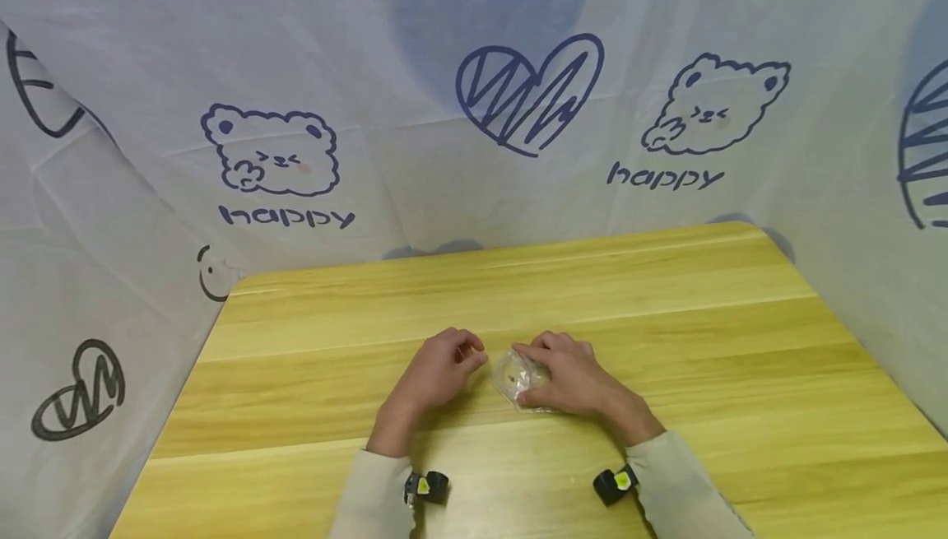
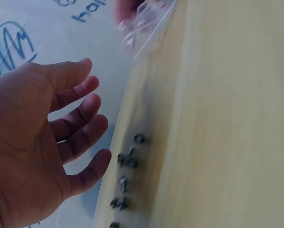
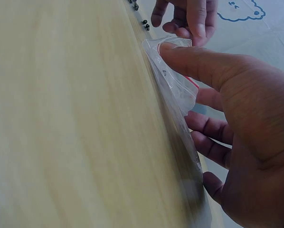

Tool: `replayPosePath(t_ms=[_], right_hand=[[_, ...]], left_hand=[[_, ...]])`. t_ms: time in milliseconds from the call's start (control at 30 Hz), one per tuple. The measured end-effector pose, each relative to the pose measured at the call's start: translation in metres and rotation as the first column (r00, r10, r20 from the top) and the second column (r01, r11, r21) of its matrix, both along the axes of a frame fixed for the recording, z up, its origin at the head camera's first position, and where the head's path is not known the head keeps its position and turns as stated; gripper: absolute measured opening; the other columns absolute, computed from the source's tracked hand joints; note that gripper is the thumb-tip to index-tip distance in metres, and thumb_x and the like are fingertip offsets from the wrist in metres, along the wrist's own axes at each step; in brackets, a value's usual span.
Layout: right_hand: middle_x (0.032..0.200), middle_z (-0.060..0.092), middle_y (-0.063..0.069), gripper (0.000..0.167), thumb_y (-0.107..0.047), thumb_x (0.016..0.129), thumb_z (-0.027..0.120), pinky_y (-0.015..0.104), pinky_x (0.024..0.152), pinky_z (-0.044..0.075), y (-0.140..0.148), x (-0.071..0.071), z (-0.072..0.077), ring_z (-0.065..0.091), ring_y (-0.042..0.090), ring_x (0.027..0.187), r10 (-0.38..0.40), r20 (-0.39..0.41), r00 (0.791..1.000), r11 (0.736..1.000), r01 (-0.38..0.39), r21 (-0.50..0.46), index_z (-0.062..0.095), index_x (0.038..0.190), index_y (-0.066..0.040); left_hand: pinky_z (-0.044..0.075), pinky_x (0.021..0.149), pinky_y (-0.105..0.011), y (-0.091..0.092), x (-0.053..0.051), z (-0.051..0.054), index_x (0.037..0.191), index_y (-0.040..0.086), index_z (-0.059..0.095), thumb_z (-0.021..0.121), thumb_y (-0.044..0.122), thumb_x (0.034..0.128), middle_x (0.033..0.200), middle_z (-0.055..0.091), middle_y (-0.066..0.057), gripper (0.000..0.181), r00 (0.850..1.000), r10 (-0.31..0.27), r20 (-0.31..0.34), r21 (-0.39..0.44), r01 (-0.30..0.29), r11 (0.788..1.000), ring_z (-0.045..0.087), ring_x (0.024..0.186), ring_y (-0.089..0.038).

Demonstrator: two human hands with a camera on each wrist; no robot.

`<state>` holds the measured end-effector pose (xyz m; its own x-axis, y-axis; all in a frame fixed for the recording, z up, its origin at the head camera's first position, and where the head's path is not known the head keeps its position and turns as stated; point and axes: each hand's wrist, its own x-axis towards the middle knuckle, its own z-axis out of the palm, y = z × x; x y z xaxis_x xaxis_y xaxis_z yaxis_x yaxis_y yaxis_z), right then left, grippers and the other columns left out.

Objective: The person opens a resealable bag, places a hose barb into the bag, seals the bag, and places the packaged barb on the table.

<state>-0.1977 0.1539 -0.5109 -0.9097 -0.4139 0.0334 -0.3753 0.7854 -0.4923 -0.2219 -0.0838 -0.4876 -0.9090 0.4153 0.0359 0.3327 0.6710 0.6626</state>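
Note:
A clear, crinkled plastic bag (image 1: 511, 376) lies low over the middle of the table; in the right wrist view the bag (image 3: 177, 78) shows a red line. My right hand (image 1: 573, 378) grips it from the right, thumb on its near side in the head view. To the left, my left hand (image 1: 437, 374) holds nothing, its fingers loosely bent; in its own wrist view the left hand (image 2: 33, 123) is apart from the bag (image 2: 144, 23). Several small dark metallic pieces (image 2: 123, 184) rest on the wood; the head view does not show them clearly.
The light wooden table (image 1: 666, 300) has rounded far corners. White cloth (image 1: 415, 185) with bears, hearts and "happy" hangs behind it and along both sides. Each wrist wears a black strap device, one on the left (image 1: 435, 487) and one on the right (image 1: 611, 485).

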Motion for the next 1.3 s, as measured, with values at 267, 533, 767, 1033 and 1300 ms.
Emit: replayPosePath(t_ms=[267,533,767,1033,1300], right_hand=[[0.119,0.056,-0.002,0.073,-0.048,0.075,0.078,0.042,0.089,0.031,0.0,-0.001,0.002,0.049,0.017,0.108,0.006,0.018,1.0,1.0,-0.006,-0.002,0.053,0.14,-0.023],[0.12,0.056,-0.002,0.074,-0.047,0.075,0.078,0.043,0.091,0.031,0.001,0.0,0.002,0.048,0.018,0.108,0.009,0.031,0.999,1.0,-0.008,-0.014,0.052,0.14,-0.022],[0.119,0.057,-0.003,0.075,-0.048,0.074,0.078,0.041,0.089,0.03,0.002,-0.001,-0.001,0.048,0.016,0.108,0.013,0.007,1.0,1.0,-0.012,-0.022,0.053,0.14,-0.024],[0.12,0.056,-0.003,0.073,-0.049,0.075,0.077,0.043,0.09,0.031,0.002,0.0,0.0,0.049,0.017,0.11,0.017,0.002,1.0,0.999,-0.017,-0.03,0.053,0.139,-0.023],[0.12,0.056,-0.003,0.072,-0.049,0.076,0.077,0.044,0.091,0.031,0.002,0.0,0.0,0.048,0.017,0.11,0.015,0.013,1.0,1.0,-0.015,-0.021,0.053,0.139,-0.024]], left_hand=[[0.045,0.097,-0.044,-0.026,-0.005,0.004,0.111,0.011,0.066,0.06,0.025,0.0959,0.112,0.062,-0.006,0.021,0.995,0.086,0.056,-0.048,-0.083,0.995,0.056,0.109,-0.025],[0.032,0.103,-0.062,-0.038,-0.005,-0.001,0.118,0.017,0.065,0.066,0.024,0.0896,0.134,0.051,-0.01,0.029,0.989,0.124,0.086,-0.163,-0.109,0.981,0.041,0.128,-0.034],[0.036,0.1,-0.06,-0.041,-0.004,-0.004,0.112,0.02,0.069,0.07,0.02,0.0866,0.13,0.053,-0.007,0.025,0.996,0.092,0.013,-0.209,-0.087,0.974,0.043,0.123,-0.032],[0.042,0.096,-0.05,-0.043,-0.007,-0.008,0.095,0.021,0.073,0.068,0.018,0.0883,0.126,0.054,-0.006,0.008,0.996,0.063,-0.056,-0.238,-0.075,0.968,0.046,0.116,-0.029],[0.043,0.094,-0.042,-0.044,-0.007,-0.01,0.092,0.022,0.073,0.069,0.018,0.088,0.113,0.056,-0.002,0.007,0.996,0.081,-0.04,-0.214,-0.088,0.973,0.048,0.108,-0.023]])
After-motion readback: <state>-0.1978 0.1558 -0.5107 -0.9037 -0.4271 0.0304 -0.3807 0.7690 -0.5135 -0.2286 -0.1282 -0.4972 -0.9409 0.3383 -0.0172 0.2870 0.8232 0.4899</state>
